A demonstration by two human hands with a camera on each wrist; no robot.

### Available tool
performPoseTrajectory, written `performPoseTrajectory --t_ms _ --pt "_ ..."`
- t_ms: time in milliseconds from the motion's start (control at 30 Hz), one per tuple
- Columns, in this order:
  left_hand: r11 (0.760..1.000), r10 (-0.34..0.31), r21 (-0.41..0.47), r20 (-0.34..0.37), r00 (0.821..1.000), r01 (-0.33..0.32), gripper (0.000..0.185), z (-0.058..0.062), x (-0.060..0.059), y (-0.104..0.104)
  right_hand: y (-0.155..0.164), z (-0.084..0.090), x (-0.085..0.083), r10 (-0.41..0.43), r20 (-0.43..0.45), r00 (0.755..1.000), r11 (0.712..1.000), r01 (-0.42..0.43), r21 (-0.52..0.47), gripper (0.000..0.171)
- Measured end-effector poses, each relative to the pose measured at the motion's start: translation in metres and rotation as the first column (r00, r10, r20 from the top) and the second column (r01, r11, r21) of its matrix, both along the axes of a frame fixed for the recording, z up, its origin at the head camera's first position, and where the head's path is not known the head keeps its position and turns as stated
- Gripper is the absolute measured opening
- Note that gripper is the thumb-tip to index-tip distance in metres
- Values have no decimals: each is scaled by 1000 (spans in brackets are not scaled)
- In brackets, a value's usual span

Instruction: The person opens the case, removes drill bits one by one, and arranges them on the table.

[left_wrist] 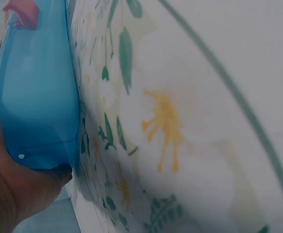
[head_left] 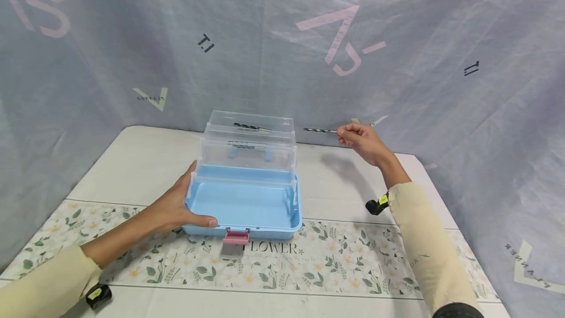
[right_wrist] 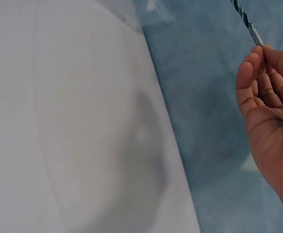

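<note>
A light blue storage box [head_left: 247, 205] stands open on the table, its clear tiered trays [head_left: 212, 156] raised over the back. Dark twist drill bits [head_left: 250, 127] lie in the top tray, and more bits [head_left: 247, 145] show in a lower one. My left hand [head_left: 183, 207] grips the box's left end, thumb along the front rim. In the left wrist view this hand wraps the blue end wall. Up and right of the trays, my right hand [head_left: 359, 141] pinches a drill bit [head_left: 320, 130] by its shank between thumb and fingertips, its fluted end pointing left toward the trays.
A pink latch [head_left: 236, 236] hangs down at the box front. White cloth with a floral band [head_left: 344, 259] covers the table. A grey printed curtain [head_left: 247, 63] rises close behind the table's back edge and along both sides.
</note>
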State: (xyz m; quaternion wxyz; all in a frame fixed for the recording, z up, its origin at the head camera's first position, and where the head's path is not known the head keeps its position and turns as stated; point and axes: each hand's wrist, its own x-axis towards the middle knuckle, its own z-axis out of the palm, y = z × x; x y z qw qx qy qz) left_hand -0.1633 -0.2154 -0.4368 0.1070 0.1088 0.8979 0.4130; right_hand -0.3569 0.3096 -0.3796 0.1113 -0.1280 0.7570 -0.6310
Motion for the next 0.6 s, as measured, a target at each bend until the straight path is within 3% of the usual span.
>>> performPoseTrajectory --t_ms 400,600 --pt "1000 -3 -13 3 1000 3 168 0 0 0 44 -33 -3 -75 69 995 993 69 91 38" --pt "1000 -4 -19 3 1000 4 168 1 -1 0 54 -45 -4 -113 96 989 977 94 190 42"
